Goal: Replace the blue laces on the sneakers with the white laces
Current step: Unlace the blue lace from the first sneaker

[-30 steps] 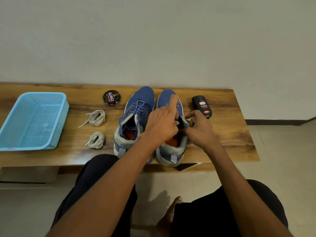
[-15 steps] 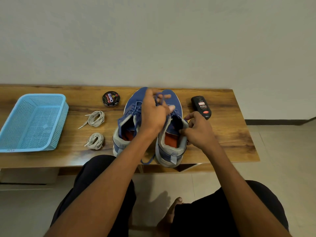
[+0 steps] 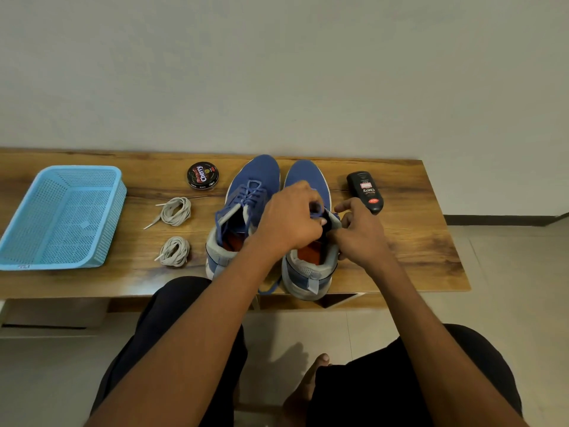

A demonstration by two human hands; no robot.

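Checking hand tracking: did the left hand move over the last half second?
Yes. The left hand has come back toward the person, from the right shoe's toe to its tongue, judged against the polish tin.

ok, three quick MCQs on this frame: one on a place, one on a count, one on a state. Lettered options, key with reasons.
1. Where is the round polish tin?
A. in the basket
B. on the table behind the white lace bundles
C. right of the sneakers

2. How many white lace bundles lie on the table?
A. one
B. two
C. four

3. The left sneaker is:
A. still laced in blue
B. laced in white
C. without laces

Key: 1 B, the tin sits beyond the far bundle. 2 B, there is also a near bundle. 3 A, blue lace crosses its eyelets.
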